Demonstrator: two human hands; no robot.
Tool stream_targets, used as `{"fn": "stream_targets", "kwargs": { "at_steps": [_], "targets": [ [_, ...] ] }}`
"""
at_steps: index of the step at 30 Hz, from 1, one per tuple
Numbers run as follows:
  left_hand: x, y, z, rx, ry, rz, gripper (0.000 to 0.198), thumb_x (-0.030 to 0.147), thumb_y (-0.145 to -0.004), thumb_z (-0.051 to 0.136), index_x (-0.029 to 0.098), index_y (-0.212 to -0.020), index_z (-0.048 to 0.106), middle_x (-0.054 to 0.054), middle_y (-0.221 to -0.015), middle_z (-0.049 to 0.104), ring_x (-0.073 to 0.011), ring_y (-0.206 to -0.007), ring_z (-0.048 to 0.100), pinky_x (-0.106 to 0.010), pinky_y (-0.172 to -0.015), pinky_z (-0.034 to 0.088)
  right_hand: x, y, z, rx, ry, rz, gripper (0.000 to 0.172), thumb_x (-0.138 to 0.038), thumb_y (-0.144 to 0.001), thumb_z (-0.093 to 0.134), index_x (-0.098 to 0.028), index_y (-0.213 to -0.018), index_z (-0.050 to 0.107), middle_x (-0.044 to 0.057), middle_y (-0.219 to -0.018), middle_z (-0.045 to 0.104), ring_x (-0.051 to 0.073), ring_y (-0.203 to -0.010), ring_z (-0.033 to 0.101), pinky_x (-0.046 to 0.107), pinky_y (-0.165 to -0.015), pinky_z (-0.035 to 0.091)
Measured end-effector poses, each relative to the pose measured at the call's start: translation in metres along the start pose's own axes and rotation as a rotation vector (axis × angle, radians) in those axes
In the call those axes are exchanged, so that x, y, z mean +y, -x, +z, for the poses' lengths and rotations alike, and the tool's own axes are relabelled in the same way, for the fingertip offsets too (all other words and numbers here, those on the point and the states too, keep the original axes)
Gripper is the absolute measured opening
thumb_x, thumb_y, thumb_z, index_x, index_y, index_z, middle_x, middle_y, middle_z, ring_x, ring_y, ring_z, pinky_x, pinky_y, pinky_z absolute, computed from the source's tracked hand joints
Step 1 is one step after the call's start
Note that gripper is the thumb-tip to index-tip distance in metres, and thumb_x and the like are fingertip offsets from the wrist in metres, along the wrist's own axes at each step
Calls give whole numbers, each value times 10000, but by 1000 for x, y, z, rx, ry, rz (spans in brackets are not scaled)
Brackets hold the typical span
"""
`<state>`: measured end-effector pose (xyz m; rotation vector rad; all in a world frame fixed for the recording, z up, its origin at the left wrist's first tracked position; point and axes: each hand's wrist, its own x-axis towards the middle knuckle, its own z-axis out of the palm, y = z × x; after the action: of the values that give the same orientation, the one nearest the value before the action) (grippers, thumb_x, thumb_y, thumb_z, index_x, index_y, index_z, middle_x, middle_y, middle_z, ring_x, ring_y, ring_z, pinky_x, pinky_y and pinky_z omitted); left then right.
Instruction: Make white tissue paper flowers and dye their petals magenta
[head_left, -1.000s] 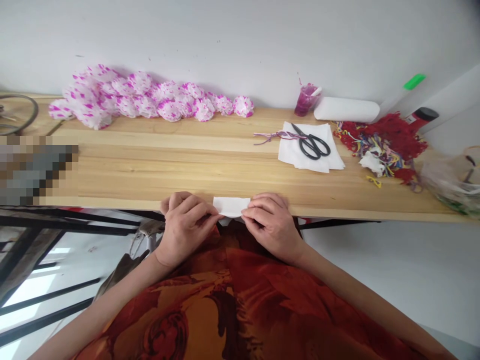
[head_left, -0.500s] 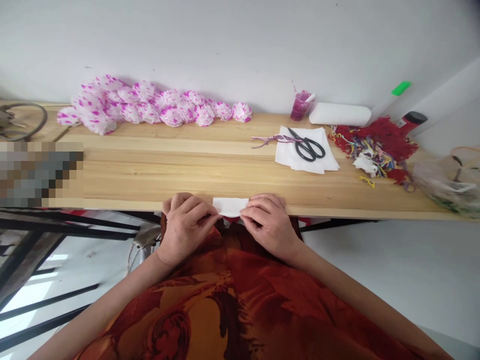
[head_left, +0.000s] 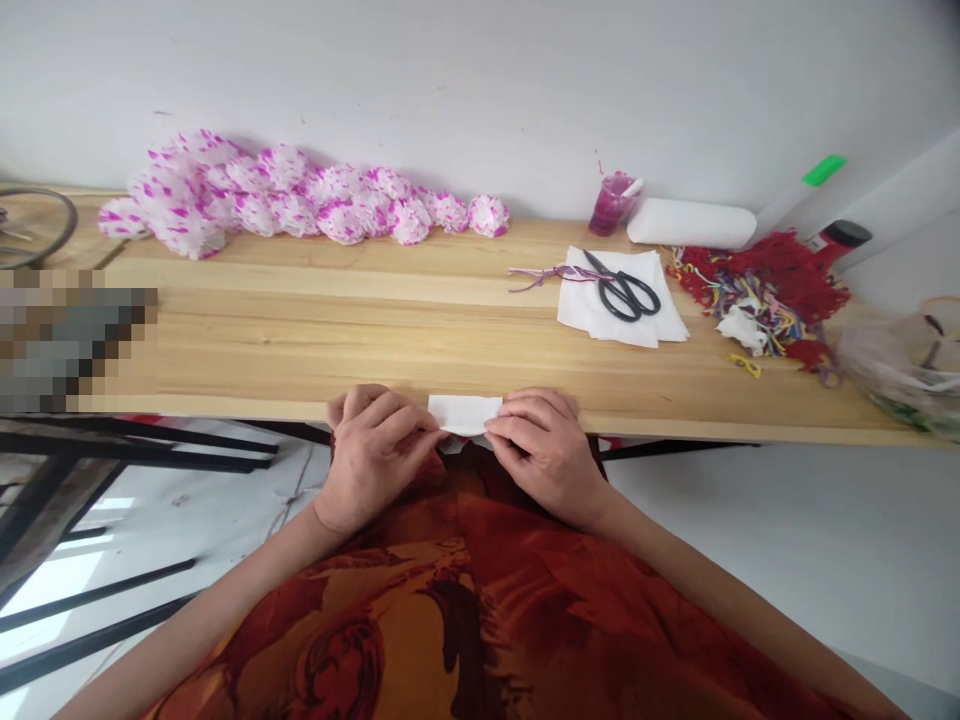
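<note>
There was one small piece of white paper (head_left: 466, 413) right at the front edge of the bench (head_left: 337, 340), between the left hand (head_left: 375, 440) and the right hand (head_left: 543, 445). Both sets of fingers were pinched together on it, one set per end. Further back and to the right sat one pair of black scissors (head_left: 609, 276) on some white sheets (head_left: 645, 333), at least two going by the edges, but I couldn't get an exact count. A few purple strings (head_left: 541, 276) lay partly on the sheets, too tangled to number. Behind those: one purple cup (head_left: 609, 207) with one white stick (head_left: 634, 187) in it, plus one white roll (head_left: 690, 222) just beside it. Then one heap of red and multicolored yarn (head_left: 795, 275), one black-lidded container (head_left: 834, 242), one green-tipped thing (head_left: 825, 170) and one see-through plastic bag (head_left: 892, 350) at the right end. Over left, along the wall (head_left: 450, 100), were more than ten pink-spotted white puffs (head_left: 345, 222), bunched too tight to count exactly.
</note>
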<state>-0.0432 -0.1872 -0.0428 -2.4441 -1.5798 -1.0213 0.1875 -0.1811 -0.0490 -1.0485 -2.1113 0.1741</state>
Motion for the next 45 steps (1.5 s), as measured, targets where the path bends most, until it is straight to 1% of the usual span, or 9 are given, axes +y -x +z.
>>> {"fn": "stream_targets", "kwargs": {
  "at_steps": [5, 11, 14, 18, 26, 30, 39, 41, 45],
  "targets": [
    [2, 1, 0, 23, -18, 7, 105, 296, -809, 757, 275, -716, 714, 7, -739, 716, -223, -843, 558, -394, -817, 325, -1, 1, 0, 14, -4, -3, 93, -157, -879, 670, -239, -865, 711, 21, -910, 706, 191, -973, 617, 381, -894, 451],
    [0, 4, 3, 84, -21, 46, 87, 253, -796, 771, 271, -728, 719, 15, -727, 712, -201, -817, 555, -362, -776, 330, 2, 4, 3, 68, 12, -42, 98, -147, -854, 700, -233, -900, 712, 26, -916, 715, 210, -1006, 626, 398, -929, 477],
    [-3, 7, 5, 108, 0, 77, 66, 231, -788, 782, 281, -794, 739, 17, -731, 706, -186, -806, 549, -349, -767, 332, 4, 5, 4, 92, 26, -77, 140, -130, -836, 716, -244, -918, 717, 15, -900, 725, 221, -1030, 629, 407, -936, 487],
    [-6, 9, 5, 100, 25, 118, 198, 204, -792, 783, 339, -935, 755, 35, -757, 712, -175, -820, 533, -345, -786, 332, 5, 7, 5, 91, 31, -89, 191, -115, -819, 735, -248, -956, 722, 10, -902, 733, 226, -1037, 632, 409, -928, 503],
    [-7, 13, 7, 118, -11, 135, 274, 198, -780, 795, 356, -1000, 752, 37, -766, 722, -180, -848, 523, -356, -795, 335, 5, 10, 4, 111, 37, -105, 247, -96, -794, 758, -238, -994, 729, 13, -906, 739, 234, -1047, 629, 405, -917, 529],
    [-11, 16, 8, 106, -52, 180, 331, 191, -781, 789, 374, -1051, 734, 43, -790, 725, -182, -854, 521, -355, -805, 351, 5, 11, 4, 118, 50, -124, 261, -85, -785, 763, -233, -999, 733, 14, -904, 741, 240, -1046, 631, 412, -910, 533],
    [-14, 17, 3, 55, -71, 291, 365, 156, -791, 766, 287, -1126, 709, 9, -822, 709, -198, -889, 522, -324, -819, 422, 5, 11, 4, 114, 47, -124, 248, -85, -787, 765, -220, -991, 725, 16, -905, 743, 233, -1054, 635, 407, -909, 533],
    [-13, 17, 4, 67, -60, 281, 353, 144, -802, 753, 288, -1121, 708, 14, -819, 711, -192, -879, 527, -321, -808, 423, 5, 11, 5, 110, 52, -121, 255, -86, -785, 766, -217, -1000, 722, 18, -916, 744, 233, -1056, 634, 405, -912, 533],
    [-12, 17, 7, 88, -36, 200, 346, 171, -794, 770, 342, -1091, 719, 34, -825, 719, -183, -858, 531, -328, -790, 414, 5, 11, 4, 107, 60, -131, 284, -83, -783, 767, -213, -1030, 716, 23, -933, 747, 238, -1060, 634, 409, -907, 533]
  ]
}}
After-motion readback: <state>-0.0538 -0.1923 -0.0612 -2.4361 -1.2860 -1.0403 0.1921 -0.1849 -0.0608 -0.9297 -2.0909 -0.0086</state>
